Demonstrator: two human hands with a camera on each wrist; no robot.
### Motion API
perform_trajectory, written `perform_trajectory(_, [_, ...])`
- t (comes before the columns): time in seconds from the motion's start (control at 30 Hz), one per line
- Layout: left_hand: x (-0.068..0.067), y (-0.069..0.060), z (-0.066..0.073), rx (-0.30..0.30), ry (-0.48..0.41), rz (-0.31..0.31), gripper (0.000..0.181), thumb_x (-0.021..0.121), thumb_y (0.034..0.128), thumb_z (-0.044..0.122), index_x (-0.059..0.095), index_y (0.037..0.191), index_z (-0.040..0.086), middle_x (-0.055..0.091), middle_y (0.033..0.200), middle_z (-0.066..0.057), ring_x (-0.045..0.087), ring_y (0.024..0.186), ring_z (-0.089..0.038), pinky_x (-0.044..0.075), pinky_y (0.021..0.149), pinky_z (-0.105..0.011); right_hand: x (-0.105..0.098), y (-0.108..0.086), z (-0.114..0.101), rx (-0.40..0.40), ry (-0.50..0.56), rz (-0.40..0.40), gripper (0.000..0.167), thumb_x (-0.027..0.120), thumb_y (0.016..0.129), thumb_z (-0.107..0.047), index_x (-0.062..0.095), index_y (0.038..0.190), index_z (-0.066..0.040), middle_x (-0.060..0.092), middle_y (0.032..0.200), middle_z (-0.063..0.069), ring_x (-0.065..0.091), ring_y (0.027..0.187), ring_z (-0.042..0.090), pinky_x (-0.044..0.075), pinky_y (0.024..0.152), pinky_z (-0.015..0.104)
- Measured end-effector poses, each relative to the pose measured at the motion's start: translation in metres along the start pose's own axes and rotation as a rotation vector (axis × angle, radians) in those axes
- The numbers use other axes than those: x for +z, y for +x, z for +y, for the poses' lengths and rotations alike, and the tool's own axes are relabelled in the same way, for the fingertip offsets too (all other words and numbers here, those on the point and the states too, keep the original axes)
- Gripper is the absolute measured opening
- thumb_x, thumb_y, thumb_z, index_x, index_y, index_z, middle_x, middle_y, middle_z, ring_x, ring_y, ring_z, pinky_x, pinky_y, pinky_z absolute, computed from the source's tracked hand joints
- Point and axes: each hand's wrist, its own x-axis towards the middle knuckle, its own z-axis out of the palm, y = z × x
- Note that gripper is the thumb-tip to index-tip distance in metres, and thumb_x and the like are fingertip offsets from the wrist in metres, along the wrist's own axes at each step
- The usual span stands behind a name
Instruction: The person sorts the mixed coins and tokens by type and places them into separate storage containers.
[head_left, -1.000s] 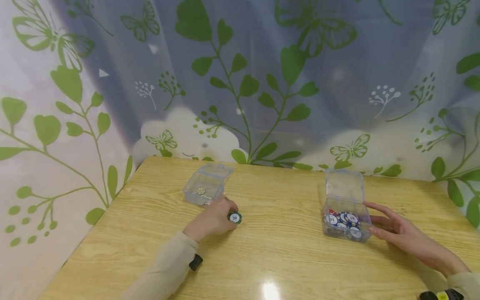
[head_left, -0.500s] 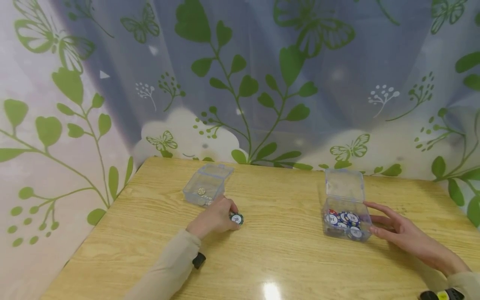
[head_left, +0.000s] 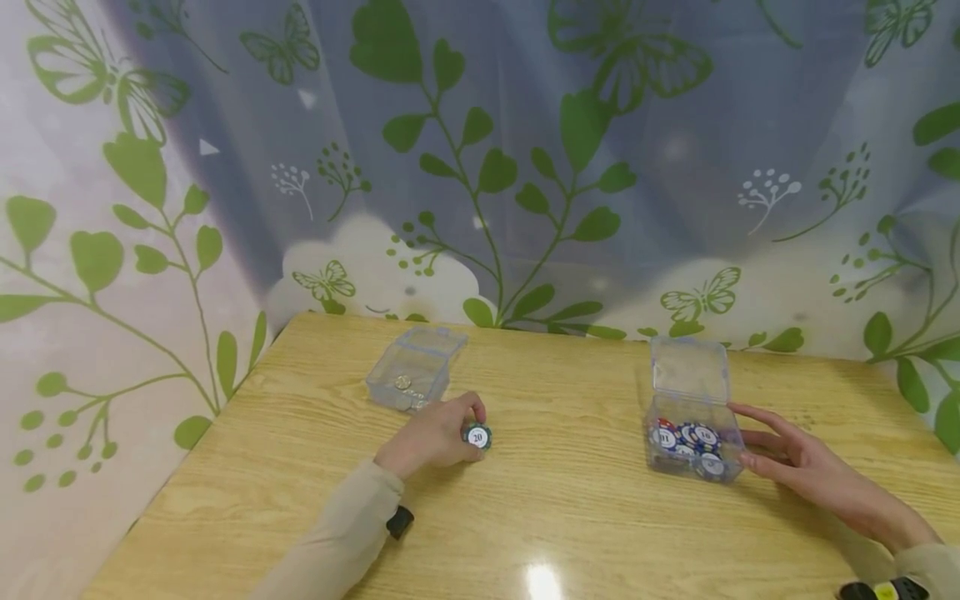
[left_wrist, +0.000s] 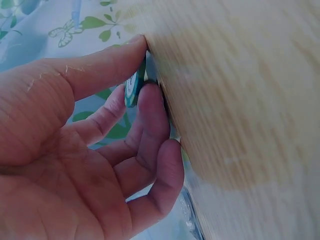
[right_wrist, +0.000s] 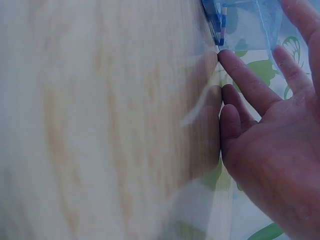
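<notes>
A green-edged poker chip (head_left: 477, 436) marked 20 is at my left hand's fingertips, low over the table left of the middle. My left hand (head_left: 431, 435) pinches it between thumb and fingers; the left wrist view has the chip (left_wrist: 132, 91) tilted on edge close to the wood. At the right, a clear plastic box (head_left: 690, 372) with its lid up holds several poker chips (head_left: 687, 437), mostly blue, one red. My right hand (head_left: 817, 475) touches that box's right side with extended fingers. In the right wrist view its fingers (right_wrist: 255, 90) spread beside the box's bluish edge.
Another clear box (head_left: 384, 393), lid tipped back, stands behind my left hand with a few gold and silver coins (head_left: 402, 382) inside. The wooden table (head_left: 570, 500) meets a leaf-patterned curtain (head_left: 525, 167) at the back and left.
My left hand has slid slightly to the right with the chip, away from the coin box. The right hand and both boxes have stayed put.
</notes>
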Motion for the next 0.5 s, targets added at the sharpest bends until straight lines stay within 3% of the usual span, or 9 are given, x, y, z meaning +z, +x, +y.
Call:
perform_trajectory(0.1, [0.0009, 0.0001, 0.0009, -0.017, 0.004, -0.006, 0.033, 0.086, 0.0834, 0.021, 0.063, 0.107, 0.017, 0.067, 0.094, 0.000, 0.056, 0.079, -0.017, 0.045, 0.070, -0.031, 0.0006, -0.0007, 0.0004, 0.000, 0.001, -0.002, 0.071, 0.052, 0.108, -0.030, 0.011, 0.166, -0.020, 0.032, 0.159, 0.036, 0.040, 0.111, -0.027, 0.055, 0.092, 0.050])
perform_trajectory(0.27, [0.0020, 0.0018, 0.0013, -0.017, 0.000, -0.011, 0.031, 0.085, 0.0835, 0.024, 0.068, 0.108, 0.017, 0.066, 0.092, 0.002, 0.056, 0.082, -0.017, 0.047, 0.072, -0.031, 0.0017, -0.0013, 0.0002, -0.009, -0.013, 0.004, 0.067, 0.049, 0.110, -0.027, 0.012, 0.166, -0.019, 0.034, 0.158, 0.035, 0.045, 0.113, -0.024, 0.054, 0.087, 0.033])
perform_trajectory(0.5, [0.0009, 0.0059, 0.0000, 0.021, -0.048, -0.026, 0.032, 0.083, 0.0847, 0.022, 0.068, 0.113, 0.016, 0.067, 0.090, 0.002, 0.057, 0.078, -0.014, 0.047, 0.069, -0.029, 0.0005, -0.0007, -0.0011, -0.007, 0.013, 0.006, 0.070, 0.051, 0.109, -0.028, 0.011, 0.166, -0.019, 0.031, 0.158, 0.037, 0.040, 0.108, -0.028, 0.053, 0.093, 0.054])
